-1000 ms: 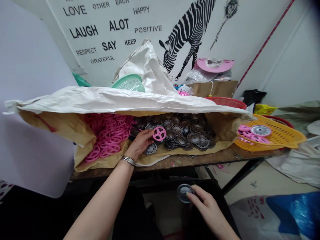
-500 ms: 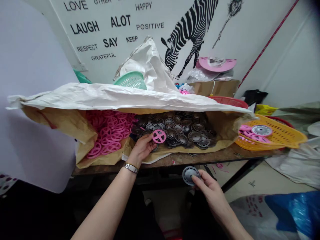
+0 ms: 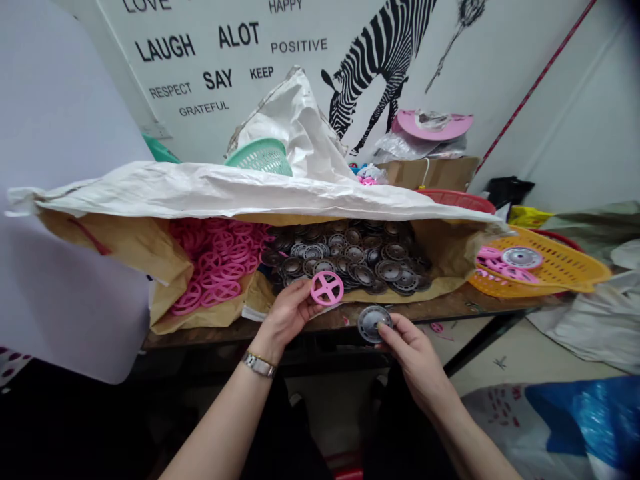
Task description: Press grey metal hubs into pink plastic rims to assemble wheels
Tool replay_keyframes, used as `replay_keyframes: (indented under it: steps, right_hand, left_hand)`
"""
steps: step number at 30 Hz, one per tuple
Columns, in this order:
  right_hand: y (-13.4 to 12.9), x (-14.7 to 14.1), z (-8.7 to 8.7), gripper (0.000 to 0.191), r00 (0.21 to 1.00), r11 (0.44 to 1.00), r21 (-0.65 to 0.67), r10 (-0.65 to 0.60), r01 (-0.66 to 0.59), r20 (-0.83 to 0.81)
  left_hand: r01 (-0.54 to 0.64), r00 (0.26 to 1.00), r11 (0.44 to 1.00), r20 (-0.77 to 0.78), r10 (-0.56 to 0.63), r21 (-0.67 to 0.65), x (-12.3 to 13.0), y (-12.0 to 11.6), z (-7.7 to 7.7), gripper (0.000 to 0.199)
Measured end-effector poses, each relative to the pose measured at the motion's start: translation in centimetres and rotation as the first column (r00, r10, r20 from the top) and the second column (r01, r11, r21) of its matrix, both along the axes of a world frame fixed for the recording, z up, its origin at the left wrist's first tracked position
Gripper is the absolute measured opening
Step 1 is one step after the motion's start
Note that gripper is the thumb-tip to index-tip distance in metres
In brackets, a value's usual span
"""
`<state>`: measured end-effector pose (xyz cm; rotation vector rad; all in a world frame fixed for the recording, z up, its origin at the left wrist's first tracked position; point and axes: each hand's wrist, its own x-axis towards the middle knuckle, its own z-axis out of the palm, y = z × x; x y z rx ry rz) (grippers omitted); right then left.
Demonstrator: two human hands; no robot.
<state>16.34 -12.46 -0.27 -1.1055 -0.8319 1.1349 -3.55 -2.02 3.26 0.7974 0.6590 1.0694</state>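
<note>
Pinched in my left hand [image 3: 289, 315] is a pink plastic ring with a cross of spokes [image 3: 327, 288], held by its left edge. My right hand [image 3: 407, 343] grips a grey slotted disc [image 3: 374, 324], the thumb lying over its middle. The two parts are a short way apart, above the front edge of the bench. Behind them lies a heap of dark grey discs [image 3: 355, 255] in an open paper-lined sack. To its left is a pile of pink spoked rings [image 3: 220, 260].
The white sack's upper edge [image 3: 210, 190] stretches across the bench [image 3: 440, 308]. A yellow basket [image 3: 565, 262] at the right holds pink rings and a grey disc. Behind the sack are a green basket [image 3: 260, 157] and a cardboard box [image 3: 445, 173]. A blue and white bag [image 3: 570, 420] lies lower right.
My right hand has lifted the grey disc up and slightly left. My left hand has moved the pink ring right and a little down, so the two parts are closer.
</note>
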Motion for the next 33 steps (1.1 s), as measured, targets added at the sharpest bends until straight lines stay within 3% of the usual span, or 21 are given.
replay_keyframes:
  steps: [4,9,15,20,25,33]
  right_hand:
    - [0.3,0.0,-0.1,0.041,1.0,1.0,0.029,-0.003,0.002,0.015]
    - [0.0,0.3,-1.6,0.043,0.992,0.999,0.027,0.041,-0.045,0.119]
    - [-1.1,0.3,-2.4,0.044,0.986,0.996,-0.032,0.09,-0.087,0.141]
    - [-1.8,-0.1,-2.6,0.042,0.993,0.998,-0.011,0.062,-0.061,0.097]
    - [-2.3,-0.6,-2.9,0.038,0.989,0.99,0.002,0.137,-0.138,0.054]
    - [-2.9,-0.6,-2.0,0.028,0.995,0.998,0.013,0.059,-0.06,0.083]
  left_hand:
    - [0.066,0.998,0.998,-0.022,-0.066,-0.005,0.8,-3.2,-0.3,0.032]
    - [0.109,0.992,0.994,-0.066,-0.11,-0.012,1.4,-5.6,-1.0,0.032]
    - [0.129,0.984,0.992,-0.123,-0.129,-0.01,1.6,-7.0,-2.2,0.033]
    - [0.217,0.962,0.976,-0.162,-0.218,-0.023,2.3,-8.2,-3.4,0.03]
    - [0.221,0.958,0.975,-0.186,-0.217,0.001,2.8,-9.0,-3.7,0.03]
    - [0.254,0.873,0.95,-0.466,-0.145,0.182,2.7,-9.9,-3.4,0.028]
